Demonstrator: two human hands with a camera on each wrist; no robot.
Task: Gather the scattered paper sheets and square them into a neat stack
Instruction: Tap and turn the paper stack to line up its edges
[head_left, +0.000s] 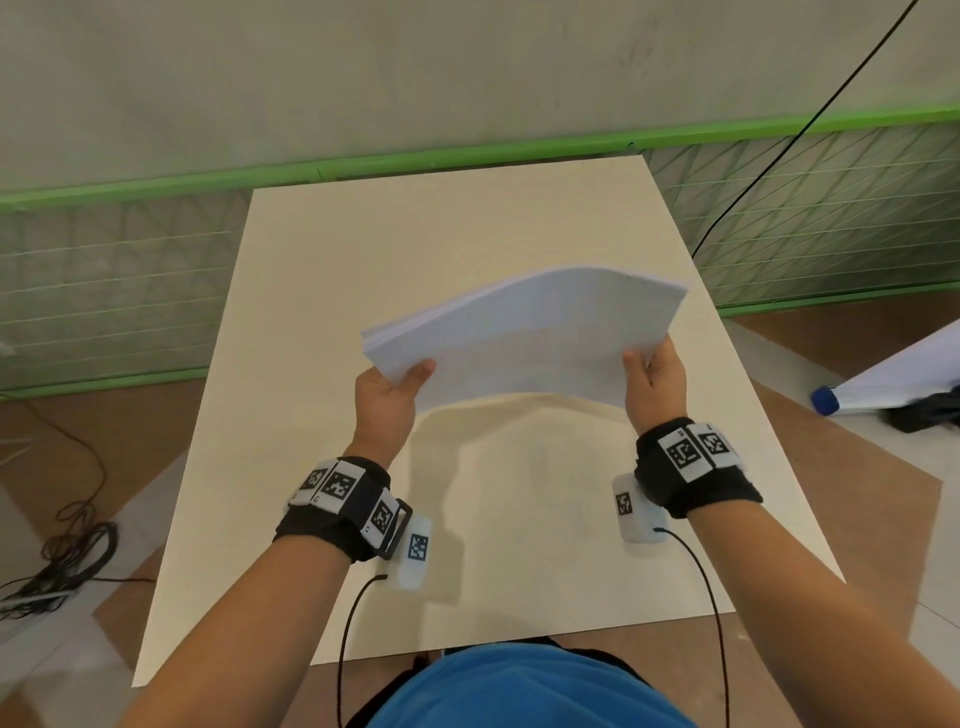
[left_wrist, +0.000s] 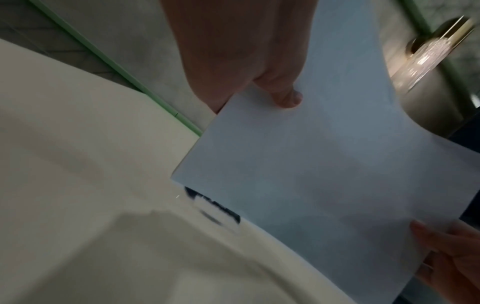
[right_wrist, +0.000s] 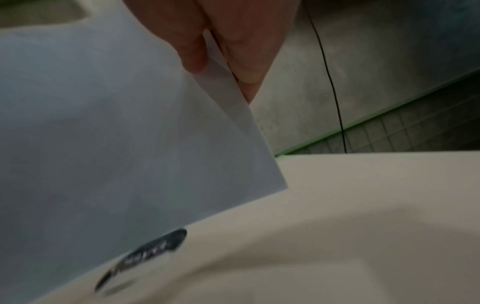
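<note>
Gathering looks done; squaring is the step in hand. Both hands hold the stack of paper sheets (head_left: 524, 338) up in the air over the middle of the cream table (head_left: 322, 249), well clear of the top, w/ its shadow on the surface just below. Left hand (head_left: 387, 397) pinches the near-left corner, thumb on top, fingers under; the left wrist view shows the thumb (left_wrist: 287, 98) pressed flat on the top sheet. Right hand (head_left: 654, 382) grips the near-right edge, and the right wrist view shows the paper edge nipped between thumb and fingers (right_wrist: 246, 67). So both grips are narrow pinches on the paper, nothing loose. The stack bows upward in the middle and tilts, left end lower. Sheet edges at the left end look slightly fanned, so prob. not yet flush; the far edge reads fairly even, but it's too fine to tell per sheet. No stray sheets show on the table. Next move, as I judge it: turn the stack on edge, loosen the pinch enough for sheets to slide, tap the long edge on the table, then the short edge, then lay it flat. Risk: loosen too much and the sheets splay or slip out. Also in view: a green-framed mesh fence (head_left: 104, 270) beyond the far side, black cables (head_left: 67, 545) on the floor at left.
</note>
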